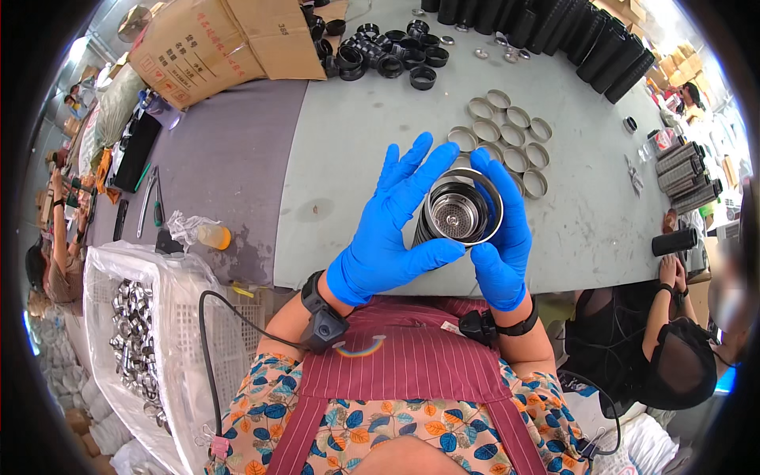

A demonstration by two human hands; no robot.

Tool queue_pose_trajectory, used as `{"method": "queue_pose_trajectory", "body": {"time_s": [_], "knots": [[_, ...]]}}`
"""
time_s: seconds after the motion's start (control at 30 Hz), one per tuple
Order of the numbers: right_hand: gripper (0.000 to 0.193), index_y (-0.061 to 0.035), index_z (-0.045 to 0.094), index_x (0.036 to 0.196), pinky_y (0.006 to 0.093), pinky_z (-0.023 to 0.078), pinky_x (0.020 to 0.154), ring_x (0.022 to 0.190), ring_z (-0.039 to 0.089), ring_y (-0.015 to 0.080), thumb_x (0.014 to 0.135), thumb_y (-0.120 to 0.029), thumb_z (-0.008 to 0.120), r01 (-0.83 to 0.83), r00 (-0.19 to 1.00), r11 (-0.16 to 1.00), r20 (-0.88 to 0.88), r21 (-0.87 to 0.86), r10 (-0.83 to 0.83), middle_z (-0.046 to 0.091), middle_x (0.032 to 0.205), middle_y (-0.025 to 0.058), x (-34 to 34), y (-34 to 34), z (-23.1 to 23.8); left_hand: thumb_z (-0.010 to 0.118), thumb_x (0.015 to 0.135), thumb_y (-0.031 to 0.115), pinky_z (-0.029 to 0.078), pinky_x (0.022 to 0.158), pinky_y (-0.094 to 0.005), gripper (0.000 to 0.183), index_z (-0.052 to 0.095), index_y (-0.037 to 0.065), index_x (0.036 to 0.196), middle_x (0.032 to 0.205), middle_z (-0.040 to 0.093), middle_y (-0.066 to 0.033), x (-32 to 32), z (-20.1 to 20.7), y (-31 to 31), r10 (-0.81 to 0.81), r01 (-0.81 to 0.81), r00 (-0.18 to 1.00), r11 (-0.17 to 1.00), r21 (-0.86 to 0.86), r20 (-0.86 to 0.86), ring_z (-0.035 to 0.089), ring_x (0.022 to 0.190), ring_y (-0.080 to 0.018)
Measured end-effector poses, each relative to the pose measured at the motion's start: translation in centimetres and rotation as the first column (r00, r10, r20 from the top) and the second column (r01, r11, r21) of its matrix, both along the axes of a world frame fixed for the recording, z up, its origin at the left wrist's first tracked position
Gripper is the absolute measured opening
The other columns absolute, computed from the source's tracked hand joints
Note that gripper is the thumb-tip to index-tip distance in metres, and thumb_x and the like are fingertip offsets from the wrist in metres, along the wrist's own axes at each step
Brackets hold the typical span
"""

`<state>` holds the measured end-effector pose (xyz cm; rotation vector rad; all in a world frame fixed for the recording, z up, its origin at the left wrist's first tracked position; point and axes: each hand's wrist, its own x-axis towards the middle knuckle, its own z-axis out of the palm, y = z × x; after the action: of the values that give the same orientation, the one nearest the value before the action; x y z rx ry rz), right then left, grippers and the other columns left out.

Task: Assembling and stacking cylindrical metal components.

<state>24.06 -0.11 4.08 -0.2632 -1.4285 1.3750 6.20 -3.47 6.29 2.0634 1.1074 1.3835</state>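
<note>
Both of my hands wear blue gloves and curve round a shiny metal ring (496,195) near the table's front edge. My left hand (392,229) has its thumb at the ring's lower edge and its fingers along the upper left. My right hand (511,245) closes round the right side. Through the ring shows a black ribbed cylinder (423,231), its mouth tilted up toward me. A perforated metal disc (457,220) sits inside it. How far the ring is seated on the cylinder is hard to tell. Just beyond my fingers lie several loose metal rings (513,135).
Black collars (388,66) are heaped at the back beside a cardboard box (198,55). Black cylinders (613,67) stand in rows at the back right. Pliers (147,202) and a yellow-bottomed bottle (214,236) lie left. A lined crate (178,317) holds metal parts. A co-worker (633,340) sits right.
</note>
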Motion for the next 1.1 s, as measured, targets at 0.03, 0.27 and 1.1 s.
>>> {"method": "queue_pose_trajectory", "body": {"time_s": [0.03, 0.27, 1.1], "knots": [[0.086, 0.0028, 0.025, 0.148, 0.0395, 0.027, 0.113, 0.139, 0.034, 0.0257, 0.082, -0.027, 0.072, 0.016, 1.000, 1.000, 0.025, -0.005, -0.016, 0.031, 0.152, 0.0175, -0.1, -0.1, 0.1, 0.070, 0.080, 0.046, 0.002, 0.118, -0.0493, 0.083, 0.038, 0.003, 0.144, 0.149, 0.040, -0.0141, 0.0, -0.1, 0.0, -0.001, 0.001, 1.000, 1.000, -0.008, 0.007, 0.020, 0.145, -0.0334], [0.085, 0.0039, 0.026, 0.147, 0.0387, 0.027, 0.113, 0.137, 0.036, 0.0244, 0.083, -0.029, 0.072, 0.046, 0.995, 0.999, 0.088, -0.012, -0.045, 0.034, 0.150, 0.0175, 0.0, -0.3, 0.1, 0.070, 0.080, 0.043, 0.003, 0.118, -0.0495, 0.082, 0.039, 0.003, 0.144, 0.148, 0.040, -0.0144, 0.1, -0.5, -0.3, -0.008, 0.009, 0.999, 1.000, -0.025, 0.041, 0.021, 0.145, -0.0337], [0.081, 0.0051, 0.028, 0.145, 0.0416, 0.025, 0.115, 0.141, 0.030, 0.0288, 0.083, -0.026, 0.070, 0.011, 0.998, 1.000, 0.063, -0.013, -0.010, 0.031, 0.151, 0.0207, -0.3, -0.4, -1.9, 0.078, 0.074, 0.038, 0.009, 0.117, -0.0502, 0.084, 0.042, 0.008, 0.143, 0.142, 0.048, -0.0118, 0.8, -3.0, -0.3, -0.041, 0.058, 0.965, 0.996, -0.061, 0.258, 0.032, 0.141, -0.0320]]}}
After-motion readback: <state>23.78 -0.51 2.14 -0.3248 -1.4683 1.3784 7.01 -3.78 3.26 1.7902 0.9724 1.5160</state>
